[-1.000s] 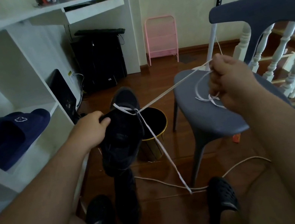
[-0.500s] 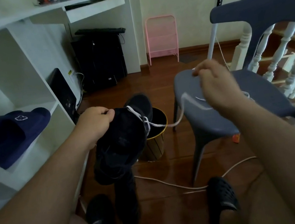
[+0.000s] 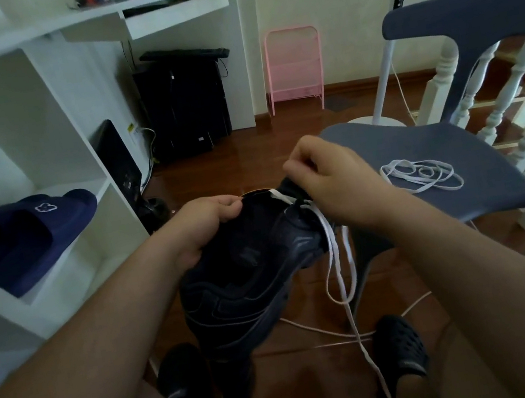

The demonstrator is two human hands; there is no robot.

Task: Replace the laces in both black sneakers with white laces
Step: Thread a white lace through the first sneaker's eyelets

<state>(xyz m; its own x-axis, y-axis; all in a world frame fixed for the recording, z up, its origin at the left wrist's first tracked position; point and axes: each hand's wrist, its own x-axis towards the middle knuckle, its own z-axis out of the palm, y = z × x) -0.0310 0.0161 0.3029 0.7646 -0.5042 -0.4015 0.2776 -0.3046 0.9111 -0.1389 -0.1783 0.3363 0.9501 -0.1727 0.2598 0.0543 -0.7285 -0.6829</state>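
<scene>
Hands meet over the black sneaker (image 3: pixel 252 270), which you hold up in the air between your knees. Your left hand (image 3: pixel 203 226) curls round the sneaker's near side, thumb and fingers gripping its upper edge. Your right hand (image 3: pixel 331 183) sits just beside it at the far end of the sneaker, fingers bent and pinching at the eyelet area, where the white lace (image 3: pixel 332 249) crosses. From under your right hand the lace hangs down in a loop and a long tail toward the floor (image 3: pixel 266 170). A second white lace (image 3: pixel 423 173) lies coiled on the grey chair (image 3: pixel 462 200), just to the right of your right hand. Well off to the left of your left hand, blue slippers (image 3: pixel 24 235) rest on a white shelf (image 3: pixel 69 276).
</scene>
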